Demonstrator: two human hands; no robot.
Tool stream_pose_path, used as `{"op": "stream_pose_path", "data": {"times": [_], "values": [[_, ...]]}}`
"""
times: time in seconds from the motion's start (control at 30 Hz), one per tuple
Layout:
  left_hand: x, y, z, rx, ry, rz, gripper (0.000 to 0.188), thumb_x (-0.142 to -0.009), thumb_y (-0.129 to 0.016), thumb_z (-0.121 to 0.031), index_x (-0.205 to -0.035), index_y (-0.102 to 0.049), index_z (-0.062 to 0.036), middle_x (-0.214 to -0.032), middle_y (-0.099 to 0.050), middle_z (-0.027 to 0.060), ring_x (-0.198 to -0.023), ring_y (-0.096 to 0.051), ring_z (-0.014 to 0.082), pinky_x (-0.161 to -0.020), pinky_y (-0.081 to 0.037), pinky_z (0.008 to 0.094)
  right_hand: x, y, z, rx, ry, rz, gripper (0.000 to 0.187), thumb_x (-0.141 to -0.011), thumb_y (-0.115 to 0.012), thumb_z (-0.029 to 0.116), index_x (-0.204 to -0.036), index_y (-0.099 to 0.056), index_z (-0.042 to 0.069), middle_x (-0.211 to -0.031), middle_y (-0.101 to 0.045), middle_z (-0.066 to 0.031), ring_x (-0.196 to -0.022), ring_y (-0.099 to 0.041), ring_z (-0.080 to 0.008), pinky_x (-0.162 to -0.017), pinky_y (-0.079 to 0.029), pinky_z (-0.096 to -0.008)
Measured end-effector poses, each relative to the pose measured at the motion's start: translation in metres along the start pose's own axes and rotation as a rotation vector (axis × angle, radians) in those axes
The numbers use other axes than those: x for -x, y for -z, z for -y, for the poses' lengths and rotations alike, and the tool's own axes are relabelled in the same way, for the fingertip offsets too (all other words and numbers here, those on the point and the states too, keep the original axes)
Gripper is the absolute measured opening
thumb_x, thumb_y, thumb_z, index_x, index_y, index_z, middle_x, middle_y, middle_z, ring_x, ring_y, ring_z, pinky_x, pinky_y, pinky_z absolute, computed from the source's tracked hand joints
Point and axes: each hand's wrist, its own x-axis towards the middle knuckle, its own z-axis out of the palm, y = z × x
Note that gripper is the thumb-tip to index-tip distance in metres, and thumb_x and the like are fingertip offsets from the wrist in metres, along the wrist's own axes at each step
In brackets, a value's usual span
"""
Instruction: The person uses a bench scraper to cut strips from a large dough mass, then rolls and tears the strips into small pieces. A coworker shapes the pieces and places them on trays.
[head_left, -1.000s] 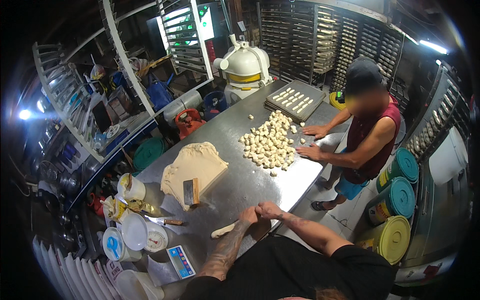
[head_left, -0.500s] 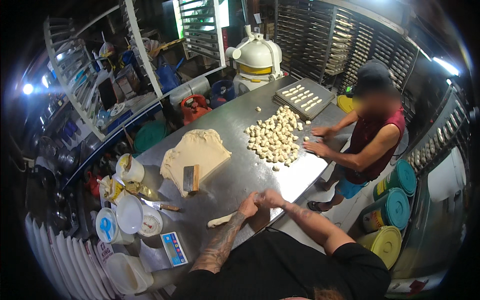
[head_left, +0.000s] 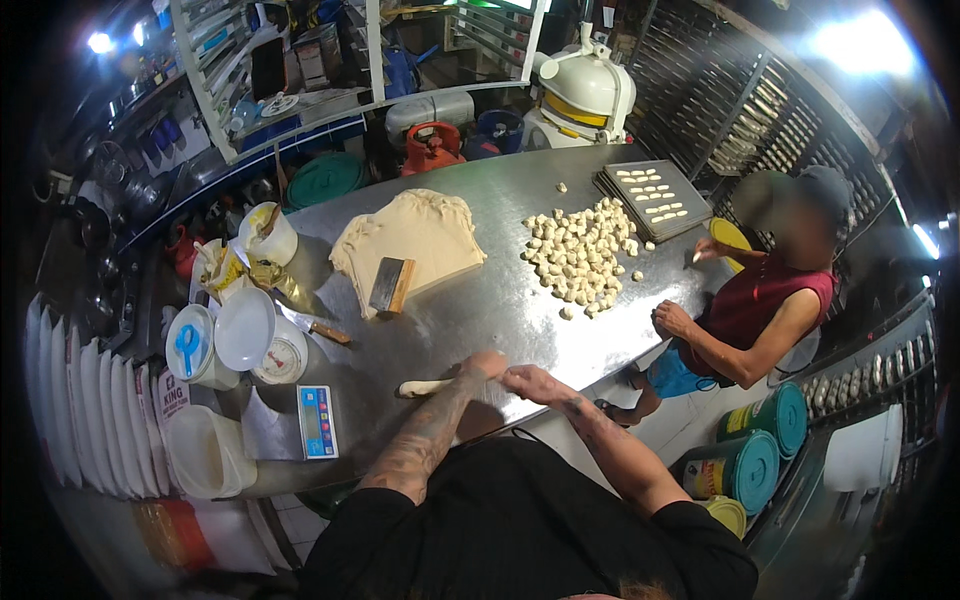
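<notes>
My left hand [head_left: 486,364] is closed over the steel table's near side, its fingers mostly hidden beneath it. Just right of it, my right hand [head_left: 530,383] has its fingers curled toward the left one. Whatever is between the fingers is too small or covered to make out. A short rope of pale dough [head_left: 422,388] pokes out from under my left forearm on the tabletop. Farther off lies a big slab of dough [head_left: 420,235], with a wooden-handled bench scraper [head_left: 391,285] resting on its near edge. Many cut dough pieces [head_left: 580,255] are heaped to the right.
A co-worker in a maroon top [head_left: 770,300] stands at the table's right end, a small dough piece in one hand. Stacked trays [head_left: 655,195] with shaped dough sit at the far corner. A knife [head_left: 328,331], digital scale [head_left: 318,422] and tubs [head_left: 205,450] occupy the left.
The view has turned, shifting the table. My hands, pressed together before, are now slightly apart. The co-worker has lifted one hand toward the trays with a dough piece.
</notes>
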Motion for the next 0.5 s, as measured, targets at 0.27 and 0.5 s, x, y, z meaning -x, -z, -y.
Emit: {"op": "stream_pose_path", "data": {"times": [0.27,0.5], "values": [[0.016,-0.002,0.001,0.285,0.079,-0.247,0.044,-0.088,-0.062,-0.017,-0.128,-0.06,0.0007,-0.116,-0.071,0.0277,-0.114,-0.067,0.0433,-0.096,-0.051,0.0474,-0.037,0.036,-0.005,1.016,0.105,-0.605,0.043,-0.089,-0.073,0.035,-0.127,-0.072,0.013,-0.132,-0.065,-0.017,-0.122,-0.063,-0.0321,-0.101,-0.051,-0.0424],[0.062,0.003,-0.005,0.238,0.05,-0.256,0.05,-0.086,-0.065,-0.014,-0.135,-0.06,-0.0035,-0.116,-0.07,0.0283,-0.115,-0.066,0.0449,-0.099,-0.051,0.0524,-0.023,-0.021,-0.021,0.281,-0.074,-0.247,0.046,-0.101,-0.059,0.046,-0.105,-0.073,0.002,-0.093,-0.073,-0.0243,-0.094,-0.07,-0.0455,-0.085,-0.055,-0.0493]]}}
